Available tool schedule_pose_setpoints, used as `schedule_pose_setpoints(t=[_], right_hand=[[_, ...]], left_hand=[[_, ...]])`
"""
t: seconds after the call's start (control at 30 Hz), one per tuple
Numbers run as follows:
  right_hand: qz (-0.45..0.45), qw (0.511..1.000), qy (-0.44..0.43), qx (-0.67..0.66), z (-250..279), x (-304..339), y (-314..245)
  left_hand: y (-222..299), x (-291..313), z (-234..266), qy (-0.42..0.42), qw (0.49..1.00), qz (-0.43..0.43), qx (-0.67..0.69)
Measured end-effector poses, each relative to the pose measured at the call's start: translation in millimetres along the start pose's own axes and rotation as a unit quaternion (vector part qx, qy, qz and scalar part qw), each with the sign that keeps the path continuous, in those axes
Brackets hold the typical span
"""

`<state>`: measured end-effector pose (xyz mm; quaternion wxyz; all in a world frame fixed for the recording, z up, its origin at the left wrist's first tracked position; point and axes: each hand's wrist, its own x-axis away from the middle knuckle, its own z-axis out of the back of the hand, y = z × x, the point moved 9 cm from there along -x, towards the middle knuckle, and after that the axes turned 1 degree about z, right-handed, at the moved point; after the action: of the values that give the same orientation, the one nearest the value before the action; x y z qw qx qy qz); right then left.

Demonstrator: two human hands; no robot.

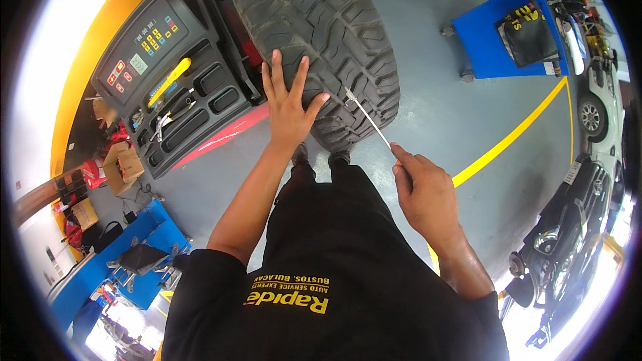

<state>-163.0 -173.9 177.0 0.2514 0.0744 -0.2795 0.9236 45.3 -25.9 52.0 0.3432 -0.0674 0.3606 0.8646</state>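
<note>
Tire [314,17] stands at 12 o'clock, tread facing you, just beside the machine's tray panel [214,79] at 10. Your left hand [287,108], 11 o'clock, lies on the tread, fingers spread wide, gripping nothing; reads as a brace, to keep the tire from turning under tool pressure. Your right hand [428,187], between 3 and 4, has its fingers wrapped round the handle of a slim metal-shafted tool [369,120]. Shaft points toward 11, tip at a tread groove; that angle likely gives you reach into the gap with knuckles clear of the rubber. Small pale bit at the tip: can't tell if it's part of the tool or something in the groove. Yellow-handled tool [170,81] lies in the tray, probably parked for easy reach. Blue cart [475,37] sits well apart at 2, leaving you elbow room.
</note>
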Motion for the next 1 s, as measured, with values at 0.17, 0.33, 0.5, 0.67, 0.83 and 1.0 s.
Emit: schedule_pose_setpoints(t=[0.17,0.33,0.5,0.67,0.83,1.0], right_hand=[[-0.027,0.998,-0.017,0.055,-6,1,-28],[-0.05,0.989,-0.071,0.12,-11,-3,-49],[-0.032,0.978,-0.138,0.151,8,-29,-61],[0.004,0.97,-0.16,0.186,10,-40,-63],[0.014,0.944,-0.308,0.121,59,-136,-23],[-0.056,0.864,-0.494,0.079,74,-213,-11]], left_hand=[[-6,-5,5,0.009,1.0,-0.021,0.016],[-12,-6,1,0.007,0.998,-0.033,0.055],[-19,-5,-3,0.018,0.995,-0.056,0.078],[-15,-11,-3,0.034,0.996,-0.041,0.073],[-15,-18,0,0.058,0.995,-0.061,0.061],[-11,-9,-11,0.041,0.996,-0.063,0.048]])
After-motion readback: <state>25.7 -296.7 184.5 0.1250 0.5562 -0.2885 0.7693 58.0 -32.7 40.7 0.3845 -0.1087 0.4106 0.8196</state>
